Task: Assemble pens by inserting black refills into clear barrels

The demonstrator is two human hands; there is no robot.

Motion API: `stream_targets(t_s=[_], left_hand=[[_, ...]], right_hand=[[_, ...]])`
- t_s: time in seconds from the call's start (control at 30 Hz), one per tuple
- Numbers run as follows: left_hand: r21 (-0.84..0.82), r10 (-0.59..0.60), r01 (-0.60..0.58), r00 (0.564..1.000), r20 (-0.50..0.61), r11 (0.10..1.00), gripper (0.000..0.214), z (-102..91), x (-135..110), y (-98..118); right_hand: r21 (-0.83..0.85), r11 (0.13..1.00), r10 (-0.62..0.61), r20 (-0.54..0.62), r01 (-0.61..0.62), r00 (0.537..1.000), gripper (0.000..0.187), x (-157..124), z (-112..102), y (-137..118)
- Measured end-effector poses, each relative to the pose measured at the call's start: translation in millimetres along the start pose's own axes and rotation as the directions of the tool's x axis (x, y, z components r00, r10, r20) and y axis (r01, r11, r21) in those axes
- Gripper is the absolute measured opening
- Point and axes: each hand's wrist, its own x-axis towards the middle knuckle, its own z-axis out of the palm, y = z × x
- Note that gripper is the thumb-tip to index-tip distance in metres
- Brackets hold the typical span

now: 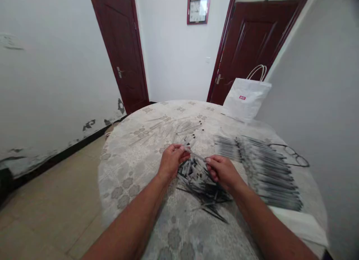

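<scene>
Between my two hands stretches a slim, pale, see-through pen tube (195,154), slanting down to the right. My left hand (171,161) pinches its far left end, and my right hand (224,173) pinches the other end. Blur hides whether it is one piece or two joined. Right below lies a loose pile of clear and black pen parts (193,172), with thin black sticks (213,198) spilling toward me. Beyond my left hand, clear tubes (168,130) are scattered with small black end pieces (194,135).
To the right, dark pens (277,174) lie in a neat row, beside a smaller row (227,147) and eyeglasses (294,156). A white paper bag (246,99) stands at the back right. Folded white paper (300,224) rests near the round table's (131,215) right edge.
</scene>
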Motion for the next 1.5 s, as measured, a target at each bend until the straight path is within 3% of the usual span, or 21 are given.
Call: stream_targets(t_s=[0.07, 0.13, 0.23, 0.3, 0.37, 0.43, 0.5, 0.63, 0.77, 0.87, 0.97, 1.1, 1.23, 1.4, 1.5], left_hand=[[0.001, -0.02, 0.02, 1.0, 0.008, 1.0, 0.027, 0.5, -0.2, 0.1], [0.005, -0.027, 0.027, 1.0, 0.014, 1.0, 0.027, 1.6, -0.9, 0.9], [0.014, -0.021, 0.021, 0.999, 0.027, 1.0, 0.027, 3.6, -3.2, 3.2], [0.046, -0.003, 0.0, 0.998, 0.07, 0.999, 0.027, 4.5, -4.9, 4.0], [0.132, 0.007, -0.029, 0.986, 0.166, 0.991, 0.028, 4.8, -6.3, 3.1], [0.257, 0.001, -0.06, 0.974, 0.225, 0.965, 0.03, 5.0, -7.4, 0.9], [0.391, -0.03, -0.09, 0.956, 0.291, 0.916, 0.029, 5.6, -8.5, -1.1], [0.508, -0.037, -0.138, 0.947, 0.319, 0.85, 0.03, 6.6, -9.6, 0.9], [0.474, 0.075, -0.126, 0.989, 0.125, 0.872, 0.035, 2.6, -4.9, 8.4], [0.445, 0.148, -0.129, 0.989, -0.009, 0.886, 0.038, -3.1, 1.4, 10.3], [0.418, 0.169, -0.131, 0.984, -0.057, 0.899, 0.04, -7.2, 6.0, 7.9], [0.417, 0.174, -0.129, 0.982, -0.071, 0.9, 0.039, -8.7, 7.6, 4.6], [0.362, 0.16, -0.119, 0.984, -0.084, 0.924, 0.039, -7.7, 6.7, 8.0], [0.299, 0.092, -0.074, 0.995, -0.048, 0.951, 0.036, -3.0, 8.5, 28.5], [0.336, 0.11, -0.104, 0.994, 0.003, 0.936, 0.035, -2.5, 14.4, 42.4]], right_hand=[[0.034, 0.998, 0.056, 0.043, -0.058, 0.997, 0.032, 2.1, -4.9, -1.1], [-0.036, 0.999, 0.033, 0.054, -0.031, 0.998, 0.03, 3.6, -9.1, -2.2], [-0.349, 0.924, -0.156, 0.033, 0.158, 0.987, 0.026, 3.7, -12.9, -3.4], [-0.598, 0.723, -0.388, 0.064, 0.347, 0.919, 0.022, 2.5, -13.4, -3.1], [-0.738, 0.474, -0.559, 0.168, 0.48, 0.812, 0.02, 1.4, -12.4, -1.6], [-0.786, 0.306, -0.613, 0.269, 0.538, 0.743, 0.02, 1.2, -10.7, 0.5], [-0.808, 0.201, -0.604, 0.342, 0.554, 0.72, 0.021, 1.8, -9.6, 1.9], [-0.858, 0.065, -0.547, 0.397, 0.51, 0.737, 0.018, 5.5, -18.1, -1.2], [-0.95, -0.035, -0.544, 0.279, 0.311, 0.791, 0.018, 14.3, -47.8, -6.7], [-0.987, -0.106, -0.492, 0.157, 0.12, 0.856, 0.018, 23.3, -71.8, -4.9], [-0.988, -0.155, -0.429, 0.08, 0.014, 0.9, 0.022, 30.9, -84.1, 1.6], [-0.977, -0.211, -0.336, 0.045, -0.028, 0.941, 0.024, 36.3, -83.7, 8.5], [-0.973, -0.23, -0.306, 0.043, -0.029, 0.951, 0.023, 38.5, -81.5, 11.0], [-0.97, -0.233, -0.322, 0.008, -0.072, 0.947, 0.023, 42.7, -84.0, 15.4], [-0.969, -0.231, -0.339, -0.005, -0.088, 0.941, 0.023, 44.0, -84.7, 17.2]])
